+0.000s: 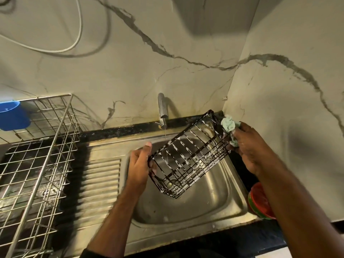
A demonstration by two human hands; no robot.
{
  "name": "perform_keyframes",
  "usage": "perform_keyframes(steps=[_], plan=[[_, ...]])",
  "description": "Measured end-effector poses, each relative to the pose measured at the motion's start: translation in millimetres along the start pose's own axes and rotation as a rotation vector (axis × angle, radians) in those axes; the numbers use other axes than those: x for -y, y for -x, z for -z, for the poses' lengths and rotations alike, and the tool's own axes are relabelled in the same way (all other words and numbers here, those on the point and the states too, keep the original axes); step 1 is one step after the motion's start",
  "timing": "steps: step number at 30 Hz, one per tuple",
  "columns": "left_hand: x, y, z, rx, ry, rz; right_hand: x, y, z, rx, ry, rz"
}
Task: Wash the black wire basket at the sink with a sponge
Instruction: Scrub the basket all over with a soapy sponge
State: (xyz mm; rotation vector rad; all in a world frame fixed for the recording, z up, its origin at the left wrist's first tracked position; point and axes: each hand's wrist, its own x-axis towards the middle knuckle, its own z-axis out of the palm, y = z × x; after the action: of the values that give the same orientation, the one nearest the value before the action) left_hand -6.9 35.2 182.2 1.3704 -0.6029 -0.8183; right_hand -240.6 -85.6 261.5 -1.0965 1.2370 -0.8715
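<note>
Left hand [138,164] is gripping the soapy black wire basket [188,155], right hand [249,146] is clutching the sponge [229,125]; suds are likely loosening that grip over the sink [186,216]

Black speckled worktop [119,131] with a steel sink [236,200] set in; carries a wire dish rack [37,164] at left, a red-and-green container [260,202] at right.
</note>
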Motion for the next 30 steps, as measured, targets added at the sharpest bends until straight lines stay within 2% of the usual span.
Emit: perform_keyframes(steps=[3,6,11,15,17,20,22,24,27,30], plan=[[4,-1,2,0.217,-0.203,-0.028,-2,4,-10,0.006,-0.017,0.030],[1,5,-13,0.340,-0.375,0.027,-10,10,-20,0.075,0.161,0.083],[-10,11,-48,0.249,-0.223,0.011,-22,42,-45,0.176,0.693,0.280],[-7,7,-55,0.078,-0.134,-0.032,-31,55,-51,0.186,0.868,0.451],[-4,8,-54,0.024,-0.151,-0.092,-33,54,-47,0.174,0.880,0.507],[-2,7,-45,0.000,-0.271,-0.196,-25,49,-34,0.006,0.817,0.560],[-4,8,-42,0.002,-0.278,-0.201,-19,39,-23,-0.122,0.854,0.697],[-7,10,-43,-0.002,-0.242,-0.176,-19,27,-16,-0.140,0.935,0.758],[-9,12,-46,-0.013,-0.177,-0.131,-22,27,-18,0.029,1.030,0.700],[-9,13,-47,-0.007,-0.149,-0.128,-21,45,-27,0.258,1.080,0.753]])
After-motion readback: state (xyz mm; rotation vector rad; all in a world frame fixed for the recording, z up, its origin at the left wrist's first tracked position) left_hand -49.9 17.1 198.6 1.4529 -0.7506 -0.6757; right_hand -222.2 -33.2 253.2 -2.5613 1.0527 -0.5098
